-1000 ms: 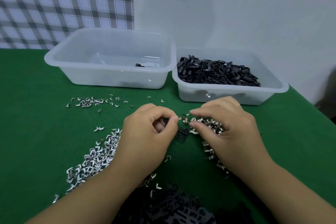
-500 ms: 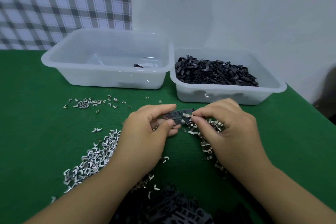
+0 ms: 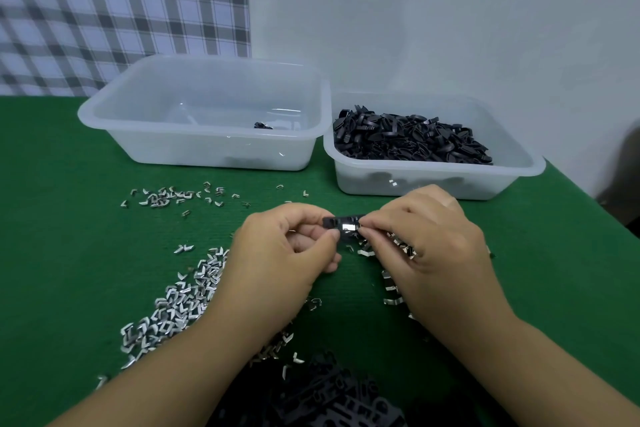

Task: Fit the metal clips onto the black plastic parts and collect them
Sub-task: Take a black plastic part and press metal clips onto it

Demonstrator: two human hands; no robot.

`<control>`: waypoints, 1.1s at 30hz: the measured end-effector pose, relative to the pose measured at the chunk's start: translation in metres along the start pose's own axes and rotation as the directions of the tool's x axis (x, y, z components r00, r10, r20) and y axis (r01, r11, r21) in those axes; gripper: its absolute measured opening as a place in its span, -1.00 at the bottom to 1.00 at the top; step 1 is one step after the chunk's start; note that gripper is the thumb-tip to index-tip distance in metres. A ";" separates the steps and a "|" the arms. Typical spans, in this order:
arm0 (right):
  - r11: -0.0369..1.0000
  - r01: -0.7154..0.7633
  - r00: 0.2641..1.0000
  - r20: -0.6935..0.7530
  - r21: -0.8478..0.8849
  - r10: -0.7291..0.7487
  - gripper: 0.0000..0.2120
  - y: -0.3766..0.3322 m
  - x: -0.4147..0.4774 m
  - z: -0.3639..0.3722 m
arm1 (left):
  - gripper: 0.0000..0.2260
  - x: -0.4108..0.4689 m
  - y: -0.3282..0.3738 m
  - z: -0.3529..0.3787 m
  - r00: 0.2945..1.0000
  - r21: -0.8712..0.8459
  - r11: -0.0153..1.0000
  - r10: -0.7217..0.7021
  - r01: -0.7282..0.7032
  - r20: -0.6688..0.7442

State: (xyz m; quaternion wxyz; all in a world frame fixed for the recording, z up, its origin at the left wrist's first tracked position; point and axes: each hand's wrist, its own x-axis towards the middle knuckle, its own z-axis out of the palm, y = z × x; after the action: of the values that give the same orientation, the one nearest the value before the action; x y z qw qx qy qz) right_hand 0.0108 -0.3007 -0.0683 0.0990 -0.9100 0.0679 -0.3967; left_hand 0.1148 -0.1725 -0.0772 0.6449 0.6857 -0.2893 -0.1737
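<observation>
Green felt-like cloth covers a table, seen from a head camera looking down at a person's two bare hands. They meet just above the cloth in the middle of the view.

The left hand has its fingers curled, and its thumb and forefinger pinch the left end of a small black plastic part. The part is held level between the two hands. The right hand is also curled, its thumb and forefinger closed on a shiny metal clip that sits against the lower edge of the part. How far the clip is seated cannot be told.

A broad heap of loose clips lies on the cloth to the left of the left forearm. A thinner scatter of clips lies farther back, and more clips trail beneath the right hand. A pile of black parts lies at the near edge, between the forearms.

Two translucent white plastic tubs stand side by side at the back, their rims touching or nearly so. The left tub holds one small dark piece and little else. The right tub holds a mound of black plastic pieces.

Behind the tubs are a checked curtain on the left and a pale wall on the right.
</observation>
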 end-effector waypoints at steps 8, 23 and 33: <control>0.999 0.018 0.999 -0.037 0.033 -0.017 -0.94 -0.002 0.001 0.001 | -0.83 0.001 -0.001 0.000 1.000 0.015 1.000 0.012 -0.012 0.011; 0.996 -0.021 0.999 -0.031 0.083 0.024 -0.98 0.000 0.001 0.001 | -0.84 0.000 0.003 0.001 0.997 -0.103 0.994 -0.010 0.018 0.078; 0.997 -0.011 0.997 -0.077 0.081 0.017 -0.97 -0.001 0.001 0.001 | -0.77 -0.001 0.003 0.001 0.996 -0.108 0.994 -0.024 0.032 0.082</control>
State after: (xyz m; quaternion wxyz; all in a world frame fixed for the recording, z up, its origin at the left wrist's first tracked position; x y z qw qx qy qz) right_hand 0.0126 -0.2999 -0.0679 0.1354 -0.8889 0.0620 -0.4333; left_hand 0.1132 -0.1727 -0.0744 0.6667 0.6459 -0.2955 -0.2257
